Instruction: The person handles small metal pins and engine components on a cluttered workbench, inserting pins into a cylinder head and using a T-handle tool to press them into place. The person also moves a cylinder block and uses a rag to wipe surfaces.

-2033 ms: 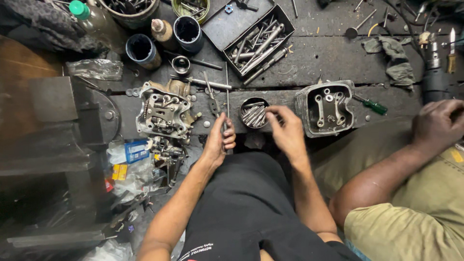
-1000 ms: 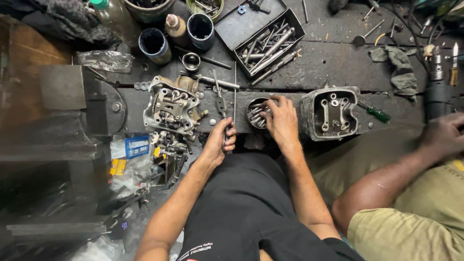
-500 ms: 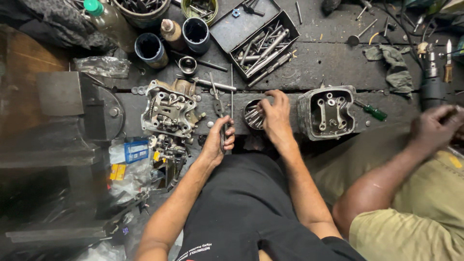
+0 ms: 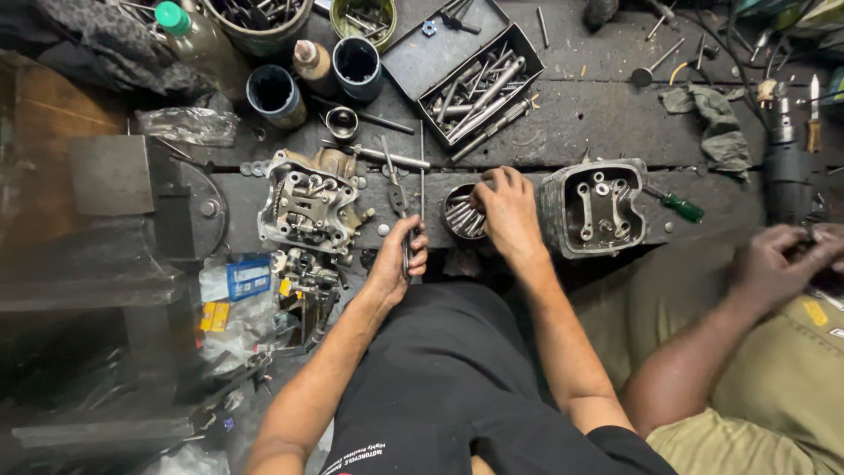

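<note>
Now my right hand (image 4: 505, 211) dips curled fingers into the round tin of bolts (image 4: 459, 214); my left hand (image 4: 400, 255) grips a slim metal tool (image 4: 406, 251).

A green-handled screwdriver (image 4: 681, 208) lies beside a crumpled rag (image 4: 714, 119).

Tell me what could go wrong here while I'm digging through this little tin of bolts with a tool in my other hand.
1. The right hand presses into the small round tin close to the bench edge; a push might tip it and spill the bolts into your lap.
2. The left hand grips a thin metal tool upright beside the cylinder head; it could slip or knock loose washers off.
3. The green-handled screwdriver lies near the edge by the engine casing and may roll off.
</note>
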